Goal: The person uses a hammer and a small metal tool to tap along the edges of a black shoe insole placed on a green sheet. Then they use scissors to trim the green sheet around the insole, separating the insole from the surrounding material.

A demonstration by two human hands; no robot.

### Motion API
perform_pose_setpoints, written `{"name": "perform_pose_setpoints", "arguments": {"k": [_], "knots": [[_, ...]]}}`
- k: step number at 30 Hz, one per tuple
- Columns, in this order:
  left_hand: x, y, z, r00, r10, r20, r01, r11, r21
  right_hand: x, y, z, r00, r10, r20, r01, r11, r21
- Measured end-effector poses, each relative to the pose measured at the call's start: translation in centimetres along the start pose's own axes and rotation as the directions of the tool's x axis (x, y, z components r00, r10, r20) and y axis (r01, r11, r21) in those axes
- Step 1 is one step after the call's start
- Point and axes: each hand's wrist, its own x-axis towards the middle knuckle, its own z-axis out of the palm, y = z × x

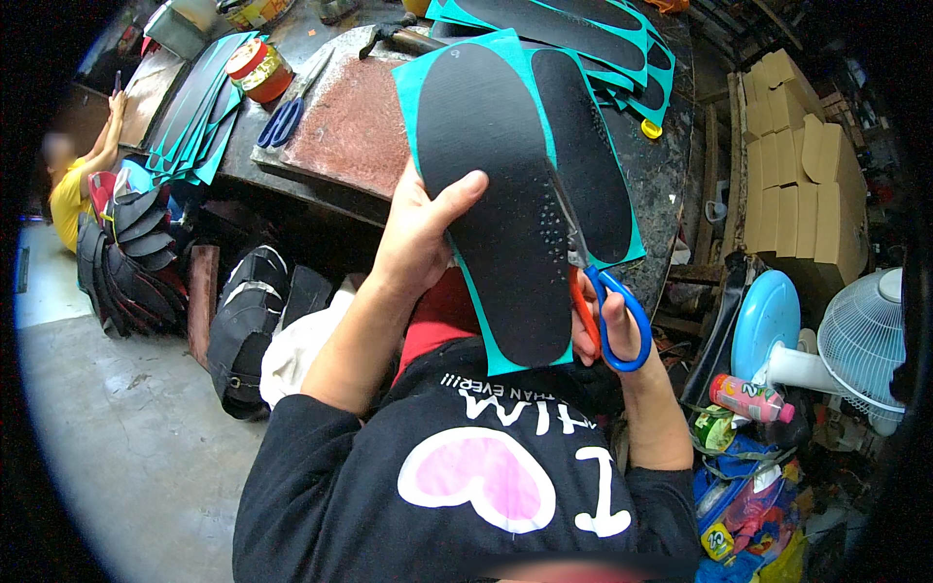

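My left hand [413, 233] grips a teal sheet by its left edge, thumb on top and fingers hidden beneath. Two black insole shapes lie on the sheet: a nearer insole [486, 146] and a second insole [588, 146] to its right. A cluster of small dots marks the nearer insole's right edge. In my right hand [614, 325] are scissors [643, 335] with one blue and one orange handle loop. Their blades are between the two insoles, where the sheet is parted below. The sheet is held up in front of my body, over the table's near edge.
On the dark table [671, 185] lie a reddish-topped slab [355, 112], a hammer [413, 39], dark-handled scissors [282, 121], a red-lidded jar [259, 70] and more insole sheets [199, 112]. Cardboard boxes [792, 194] and a fan [865, 335] stand right. A person in yellow [68, 202] is far left.
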Motion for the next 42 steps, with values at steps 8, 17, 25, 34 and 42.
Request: {"name": "perform_pose_setpoints", "arguments": {"k": [8,17,25,34,42], "knots": [[0.0,-3.2,1.5,0.981,0.191,-0.040,-0.179,0.961,0.210,1.2,0.3,0.1,0.992,-0.072,0.107,0.048,0.977,0.206],[-0.7,-4.1,2.4,0.998,0.031,-0.055,-0.026,0.996,0.088,1.4,0.8,0.4,0.995,-0.091,0.050,0.076,0.964,0.254],[0.1,-2.8,1.5,0.998,-0.062,-0.015,0.062,0.998,0.019,0.6,-0.3,-0.3,1.000,-0.020,-0.003,0.020,0.995,0.102],[0.6,-2.5,2.9,0.992,0.126,-0.017,-0.119,0.969,0.217,3.3,-1.2,0.9,0.936,-0.269,-0.229,0.291,0.954,0.069],[0.6,-1.9,2.1,1.000,0.027,-0.013,-0.024,0.972,0.236,2.3,-1.1,-1.1,0.995,-0.094,0.016,0.093,0.993,0.072]]}}
